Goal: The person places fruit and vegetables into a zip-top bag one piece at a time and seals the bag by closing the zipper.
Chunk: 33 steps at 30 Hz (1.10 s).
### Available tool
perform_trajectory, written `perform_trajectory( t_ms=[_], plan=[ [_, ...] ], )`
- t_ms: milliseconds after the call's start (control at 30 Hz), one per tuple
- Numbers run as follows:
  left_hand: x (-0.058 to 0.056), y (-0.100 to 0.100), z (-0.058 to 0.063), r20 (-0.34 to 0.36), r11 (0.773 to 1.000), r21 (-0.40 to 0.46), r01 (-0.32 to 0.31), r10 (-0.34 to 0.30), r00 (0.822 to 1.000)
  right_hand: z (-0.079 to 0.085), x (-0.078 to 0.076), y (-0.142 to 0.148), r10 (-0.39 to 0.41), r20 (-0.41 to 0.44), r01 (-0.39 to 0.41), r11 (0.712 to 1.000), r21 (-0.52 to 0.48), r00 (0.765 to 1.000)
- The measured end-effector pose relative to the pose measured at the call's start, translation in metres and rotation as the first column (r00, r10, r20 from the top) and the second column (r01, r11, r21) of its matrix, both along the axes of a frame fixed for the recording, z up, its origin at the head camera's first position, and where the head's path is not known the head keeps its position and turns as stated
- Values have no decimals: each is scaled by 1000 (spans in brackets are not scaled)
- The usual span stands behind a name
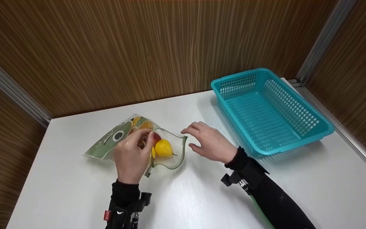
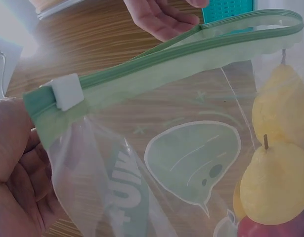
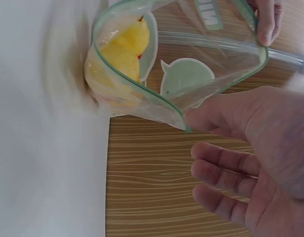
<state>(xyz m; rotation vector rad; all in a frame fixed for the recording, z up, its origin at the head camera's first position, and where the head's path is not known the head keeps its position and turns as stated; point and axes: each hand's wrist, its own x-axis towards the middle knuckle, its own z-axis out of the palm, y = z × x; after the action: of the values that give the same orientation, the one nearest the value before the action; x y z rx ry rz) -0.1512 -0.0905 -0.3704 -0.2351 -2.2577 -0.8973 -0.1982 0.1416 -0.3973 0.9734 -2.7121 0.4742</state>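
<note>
A clear zip bag point(image 1: 106, 145) with green print and a green zipper rim lies on the table, its mouth gaping to the right. Through the plastic show yellow pears point(image 2: 275, 185), a red fruit point(image 1: 156, 137) and orange fruit point(image 1: 145, 125). My left hand point(image 1: 132, 157) pinches the bag's rim; part of its grip is hidden behind the plastic in the left wrist view. A white slider point(image 2: 68, 92) sits at one end of the zipper. Beside the opposite corner of the mouth is my right hand point(image 1: 213, 143), thumb and fingers spread apart, holding nothing.
A turquoise perforated basket point(image 1: 233, 119) stands at the right on the white table point(image 1: 183, 197). Wood-grain panels point(image 1: 170, 47) rise behind the table and at both sides.
</note>
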Motion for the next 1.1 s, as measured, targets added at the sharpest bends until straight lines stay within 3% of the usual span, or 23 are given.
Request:
perform_trajectory(
  t_ms=[533,833,967,1100],
  plan=[
    [1,1,2,-3,1000,6,13,-13,1000,-14,0,-11,94,-36,-94,995,-11,995],
    [1,1,3,27,1000,-14,8,-8,1000,-23,-3,-17,137,-152,-144,989,-33,979],
    [1,0,3,29,1000,-17,15,-14,999,-21,-2,-14,95,-189,-109,992,-69,977],
    [3,-3,4,41,999,-25,31,-29,999,-9,-1,-8,-19,-205,-9,991,-137,978]
  ],
)
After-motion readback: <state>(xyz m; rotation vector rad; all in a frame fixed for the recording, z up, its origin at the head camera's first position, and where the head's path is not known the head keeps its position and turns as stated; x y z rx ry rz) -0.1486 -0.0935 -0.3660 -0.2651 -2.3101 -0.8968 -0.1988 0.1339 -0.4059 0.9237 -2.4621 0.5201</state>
